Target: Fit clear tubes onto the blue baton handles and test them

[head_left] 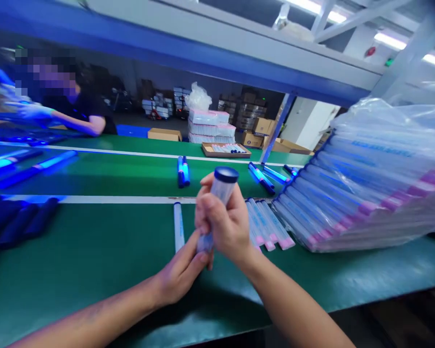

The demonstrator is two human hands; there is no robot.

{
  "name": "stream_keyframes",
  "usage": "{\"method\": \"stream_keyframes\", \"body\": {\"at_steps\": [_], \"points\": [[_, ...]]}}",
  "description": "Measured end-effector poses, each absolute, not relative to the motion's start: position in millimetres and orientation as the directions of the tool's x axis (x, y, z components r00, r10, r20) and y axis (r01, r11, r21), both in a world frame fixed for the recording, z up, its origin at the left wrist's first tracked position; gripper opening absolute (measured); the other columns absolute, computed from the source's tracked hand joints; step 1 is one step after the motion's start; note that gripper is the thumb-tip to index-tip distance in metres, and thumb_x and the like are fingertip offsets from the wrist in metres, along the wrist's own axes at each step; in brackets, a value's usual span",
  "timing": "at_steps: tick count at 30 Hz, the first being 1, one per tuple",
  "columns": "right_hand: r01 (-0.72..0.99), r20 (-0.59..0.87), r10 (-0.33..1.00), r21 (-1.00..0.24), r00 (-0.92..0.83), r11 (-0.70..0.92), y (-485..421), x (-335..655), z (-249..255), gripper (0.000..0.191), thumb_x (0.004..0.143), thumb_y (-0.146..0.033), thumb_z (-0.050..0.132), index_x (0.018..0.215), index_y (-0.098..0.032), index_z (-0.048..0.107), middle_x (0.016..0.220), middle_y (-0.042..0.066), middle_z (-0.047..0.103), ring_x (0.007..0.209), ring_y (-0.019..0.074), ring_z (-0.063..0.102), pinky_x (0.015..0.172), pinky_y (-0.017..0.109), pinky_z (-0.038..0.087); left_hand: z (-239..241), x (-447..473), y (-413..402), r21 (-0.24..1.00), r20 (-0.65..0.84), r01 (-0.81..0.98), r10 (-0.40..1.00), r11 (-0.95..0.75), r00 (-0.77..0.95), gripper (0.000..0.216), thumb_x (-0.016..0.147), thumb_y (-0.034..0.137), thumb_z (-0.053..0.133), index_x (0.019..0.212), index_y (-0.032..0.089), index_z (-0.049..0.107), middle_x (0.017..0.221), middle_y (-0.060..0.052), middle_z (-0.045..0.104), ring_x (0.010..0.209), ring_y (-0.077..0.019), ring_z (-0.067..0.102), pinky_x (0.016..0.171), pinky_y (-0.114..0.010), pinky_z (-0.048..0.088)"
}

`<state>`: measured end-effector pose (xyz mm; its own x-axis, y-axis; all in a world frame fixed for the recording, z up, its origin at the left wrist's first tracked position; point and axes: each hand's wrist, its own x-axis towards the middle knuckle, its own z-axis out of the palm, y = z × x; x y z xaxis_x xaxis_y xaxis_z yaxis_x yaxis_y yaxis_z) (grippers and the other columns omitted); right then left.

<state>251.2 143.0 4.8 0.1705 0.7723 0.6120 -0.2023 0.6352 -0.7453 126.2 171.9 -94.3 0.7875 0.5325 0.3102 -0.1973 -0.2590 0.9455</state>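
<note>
My right hand (223, 222) is wrapped round a clear tube with a dark blue cap (223, 186), held upright over the green belt. My left hand (183, 270) grips the tube's lower end from below, fingers closed against it. Just left of the hands one tube (178, 226) lies alone on the belt. To the right lies a small row of tubes with pink ends (270, 229). Beyond them a large bag of the same tubes (366, 193) leans on the belt.
The green conveyor belt (94, 251) has white lines across it, with more blue-capped tubes (183, 171) lying farther back. A person in black with a gloved hand (76, 113) works at the far left. Cardboard boxes and a tray of tubes (226, 150) stand behind.
</note>
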Motion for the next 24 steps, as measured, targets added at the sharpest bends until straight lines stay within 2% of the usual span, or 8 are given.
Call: {"method": "stream_keyframes", "body": {"at_steps": [3,5,7,9,11,14,20,24], "points": [[0.087,0.551,0.778,-0.829,0.303,0.553,162.6,291.7,-27.2,0.040,0.096,-0.045,0.055,0.130,-0.026,0.050,0.109,0.004,0.064,0.080,0.0137,0.064,0.073,0.030,0.056,-78.4,148.0,199.2,0.982,0.181,-0.099,0.647,-0.161,0.741,0.045,0.100,0.064,0.038,0.098,0.021,0.051,0.074,0.001,0.052,0.056,-0.0132,0.052,0.056,-0.028,0.047],[0.438,0.485,0.778,-0.847,0.400,0.303,173.2,322.7,-56.4,0.049,0.094,-0.044,0.057,0.136,-0.022,0.048,0.123,0.011,0.062,0.094,0.0195,0.065,0.084,0.037,0.055,-58.4,161.8,240.2,0.971,0.139,0.066,0.772,-0.228,0.621,0.052,0.101,0.066,0.028,0.104,0.019,0.051,0.075,0.000,0.055,0.051,-0.0130,0.052,0.052,-0.028,0.047],[0.768,0.393,0.835,-0.639,0.386,-0.054,175.6,346.2,-83.4,0.043,0.094,-0.037,0.056,0.132,-0.016,0.054,0.119,0.015,0.064,0.100,0.0256,0.066,0.089,0.042,0.052,-35.9,169.0,294.0,0.940,0.176,0.165,0.838,-0.299,0.517,0.057,0.102,0.063,0.023,0.113,0.015,0.053,0.088,-0.008,0.065,0.063,-0.0169,0.061,0.061,-0.032,0.052],[0.906,0.258,0.894,-0.317,0.366,-0.280,170.8,356.5,-102.7,0.036,0.095,-0.033,0.053,0.125,-0.013,0.059,0.115,0.018,0.067,0.104,0.0314,0.066,0.088,0.044,0.052,-20.1,165.3,347.2,0.900,0.233,0.252,0.882,-0.355,0.410,0.056,0.104,0.058,0.027,0.127,0.013,0.051,0.114,-0.017,0.066,0.093,-0.0230,0.067,0.081,-0.036,0.053],[0.932,0.166,0.918,-0.108,0.361,-0.346,163.9,355.5,-113.9,0.037,0.096,-0.035,0.053,0.124,-0.011,0.059,0.114,0.020,0.068,0.105,0.0352,0.068,0.082,0.043,0.053,-18.3,146.8,386.5,0.839,0.292,0.378,0.910,-0.392,0.296,0.054,0.106,0.052,0.032,0.138,0.011,0.047,0.131,-0.020,0.060,0.116,-0.0275,0.060,0.097,-0.042,0.048],[0.945,0.130,0.937,-0.003,0.324,-0.327,158.2,348.9,-122.6,0.039,0.097,-0.035,0.049,0.126,-0.010,0.057,0.111,0.020,0.069,0.102,0.0361,0.071,0.077,0.044,0.055,-40.7,89.8,406.9,0.696,0.336,0.604,0.919,-0.389,0.205,0.047,0.101,0.044,0.054,0.136,0.014,0.054,0.135,-0.016,0.059,0.121,-0.0290,0.059,0.104,-0.050,0.046],[0.947,0.192,0.928,-0.092,0.321,-0.308,166.0,358.7,-131.3,0.039,0.097,-0.039,0.040,0.115,-0.013,0.062,0.111,0.019,0.065,0.095,0.0352,0.071,0.083,0.049,0.054,-80.3,-48.9,374.9,0.417,0.309,0.893,0.950,-0.171,0.038,0.038,0.096,0.034,0.065,0.129,0.015,0.061,0.135,-0.012,0.060,0.119,-0.0281,0.061,0.100,-0.052,0.052],[0.829,0.264,0.896,-0.531,0.357,-0.174,168.2,358.5,-124.0,0.046,0.094,-0.048,0.042,0.126,-0.019,0.058,0.117,0.017,0.064,0.093,0.0313,0.070,0.076,0.044,0.056,-70.7,-88.2,365.0,0.428,0.275,0.903,0.957,-0.039,-0.088,0.040,0.097,0.035,0.065,0.131,0.016,0.060,0.135,-0.013,0.059,0.119,-0.0284,0.061,0.099,-0.051,0.053]]}}
